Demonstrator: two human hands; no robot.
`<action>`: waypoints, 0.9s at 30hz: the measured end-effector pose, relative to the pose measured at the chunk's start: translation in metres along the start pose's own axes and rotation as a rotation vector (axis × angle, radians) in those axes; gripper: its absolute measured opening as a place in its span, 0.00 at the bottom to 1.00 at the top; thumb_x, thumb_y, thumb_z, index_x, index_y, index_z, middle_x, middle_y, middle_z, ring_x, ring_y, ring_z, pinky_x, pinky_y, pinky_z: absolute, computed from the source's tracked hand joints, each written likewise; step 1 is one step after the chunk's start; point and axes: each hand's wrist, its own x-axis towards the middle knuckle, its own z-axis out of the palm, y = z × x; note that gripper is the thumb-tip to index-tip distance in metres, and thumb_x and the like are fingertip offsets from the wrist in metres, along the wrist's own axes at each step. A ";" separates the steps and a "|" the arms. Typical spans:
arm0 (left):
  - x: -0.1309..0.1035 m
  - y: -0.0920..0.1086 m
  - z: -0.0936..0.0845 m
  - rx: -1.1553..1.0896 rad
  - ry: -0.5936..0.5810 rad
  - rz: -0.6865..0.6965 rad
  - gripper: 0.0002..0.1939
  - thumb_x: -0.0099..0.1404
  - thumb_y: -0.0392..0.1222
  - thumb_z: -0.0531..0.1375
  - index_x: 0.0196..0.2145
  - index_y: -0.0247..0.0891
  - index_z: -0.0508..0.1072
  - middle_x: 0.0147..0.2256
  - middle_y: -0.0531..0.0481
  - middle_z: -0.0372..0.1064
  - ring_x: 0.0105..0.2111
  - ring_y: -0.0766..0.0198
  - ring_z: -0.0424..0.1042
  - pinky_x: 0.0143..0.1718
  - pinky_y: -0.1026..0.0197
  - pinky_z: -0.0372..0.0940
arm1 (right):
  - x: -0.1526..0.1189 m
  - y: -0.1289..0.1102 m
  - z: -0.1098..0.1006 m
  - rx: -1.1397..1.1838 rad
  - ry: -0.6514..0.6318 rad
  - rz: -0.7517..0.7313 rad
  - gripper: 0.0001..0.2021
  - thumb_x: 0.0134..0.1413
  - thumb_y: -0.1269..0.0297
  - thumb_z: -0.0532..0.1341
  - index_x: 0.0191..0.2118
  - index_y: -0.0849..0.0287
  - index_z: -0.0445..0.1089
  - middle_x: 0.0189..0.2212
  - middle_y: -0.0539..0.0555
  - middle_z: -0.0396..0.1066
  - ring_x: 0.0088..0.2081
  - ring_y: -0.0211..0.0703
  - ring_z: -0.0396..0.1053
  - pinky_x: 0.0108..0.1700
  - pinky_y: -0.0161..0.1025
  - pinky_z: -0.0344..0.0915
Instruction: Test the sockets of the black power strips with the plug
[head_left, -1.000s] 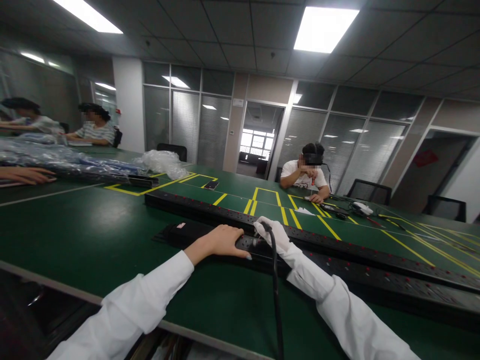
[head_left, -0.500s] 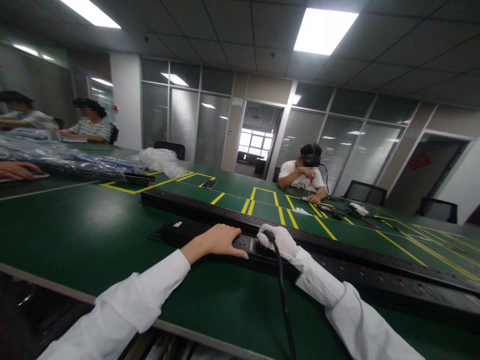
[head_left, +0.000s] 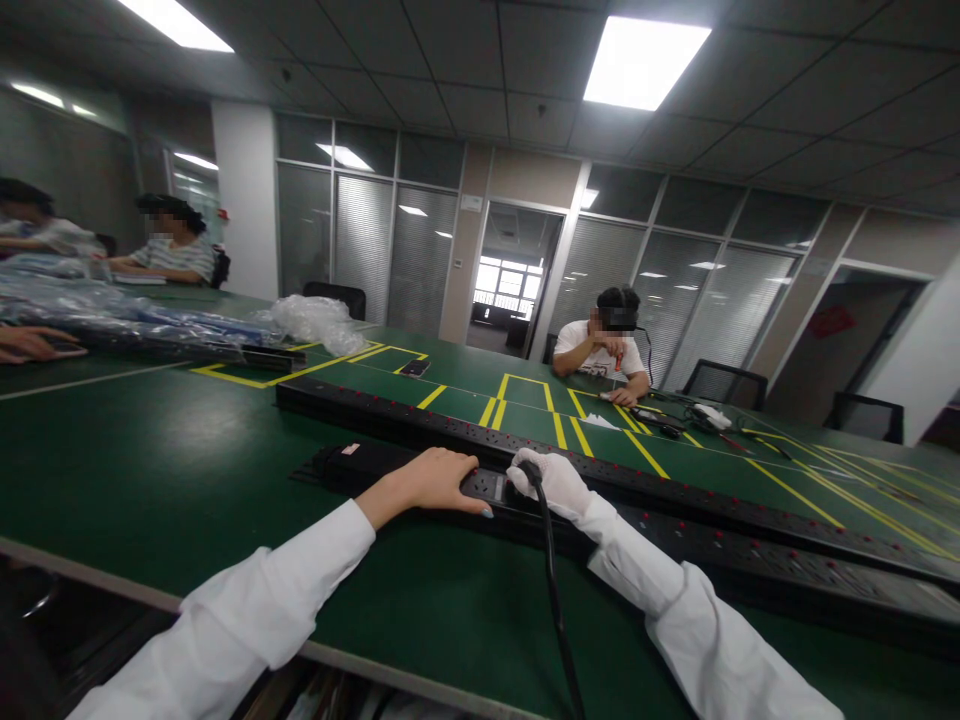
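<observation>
Plastic film point(head_left: 150, 312), glossy and crumpled, heaps up at far left, beside another person's hand point(head_left: 26, 344) that the edge of view cuts off; a cloudier clump point(head_left: 319, 320) bulges next to it. Nearer, on the smooth green table point(head_left: 210, 440), lies a long, boxy black power strip point(head_left: 709, 540) with a pale label point(head_left: 350, 450), its print too small to read; the thin dark strands at that end are blurred. The bare left hand point(head_left: 426, 478) lies across the strip, thumb spread from the fingers; how firmly it presses I can't tell. Just right of it, the right hand point(head_left: 553, 482), in a soft white glove, pinches a black plug point(head_left: 531, 472) against the strip. Those fingers hide the plug's face, so whether it is seated I can't tell. Its round, rubbery cable point(head_left: 551, 590) droops past the lower edge of view. Behind, a second strip point(head_left: 420, 415) with red dots runs alongside; both fade off rightward.
</observation>
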 end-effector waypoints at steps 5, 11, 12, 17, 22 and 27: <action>0.000 0.000 0.000 0.000 -0.002 0.002 0.34 0.48 0.69 0.49 0.40 0.38 0.66 0.39 0.43 0.70 0.40 0.51 0.68 0.38 0.58 0.58 | -0.001 -0.001 0.000 -0.043 0.009 0.001 0.14 0.50 0.52 0.51 0.32 0.55 0.68 0.19 0.48 0.66 0.22 0.33 0.62 0.27 0.29 0.52; 0.001 0.000 -0.001 0.019 0.001 0.030 0.36 0.48 0.71 0.47 0.41 0.37 0.66 0.39 0.42 0.69 0.39 0.50 0.69 0.37 0.57 0.59 | -0.002 -0.006 0.002 -0.223 0.015 -0.060 0.16 0.50 0.50 0.50 0.32 0.55 0.69 0.18 0.49 0.65 0.21 0.34 0.60 0.25 0.30 0.50; 0.001 0.000 -0.001 0.017 0.001 0.028 0.36 0.48 0.71 0.47 0.41 0.37 0.66 0.39 0.42 0.70 0.39 0.50 0.69 0.37 0.57 0.59 | -0.002 -0.006 0.002 -0.239 0.020 -0.065 0.16 0.50 0.50 0.50 0.32 0.54 0.69 0.18 0.49 0.66 0.21 0.35 0.60 0.25 0.30 0.50; 0.002 -0.001 0.001 0.009 -0.004 0.016 0.35 0.48 0.71 0.49 0.40 0.38 0.67 0.39 0.42 0.70 0.39 0.51 0.69 0.37 0.58 0.58 | -0.002 -0.006 0.000 -0.211 0.000 -0.044 0.15 0.47 0.50 0.53 0.33 0.54 0.69 0.18 0.48 0.66 0.21 0.34 0.60 0.25 0.30 0.49; 0.002 -0.001 0.002 0.013 0.006 0.009 0.36 0.48 0.71 0.48 0.41 0.38 0.67 0.39 0.42 0.70 0.39 0.51 0.69 0.37 0.58 0.58 | -0.001 -0.001 -0.004 -0.002 -0.063 0.011 0.15 0.48 0.50 0.53 0.37 0.52 0.69 0.22 0.47 0.68 0.25 0.34 0.64 0.29 0.30 0.54; 0.001 -0.001 0.001 0.024 0.008 0.020 0.37 0.48 0.71 0.47 0.41 0.38 0.66 0.39 0.42 0.70 0.39 0.50 0.68 0.38 0.57 0.58 | -0.001 0.003 -0.005 0.103 -0.086 0.002 0.17 0.50 0.50 0.52 0.41 0.51 0.68 0.27 0.47 0.70 0.30 0.36 0.66 0.34 0.31 0.58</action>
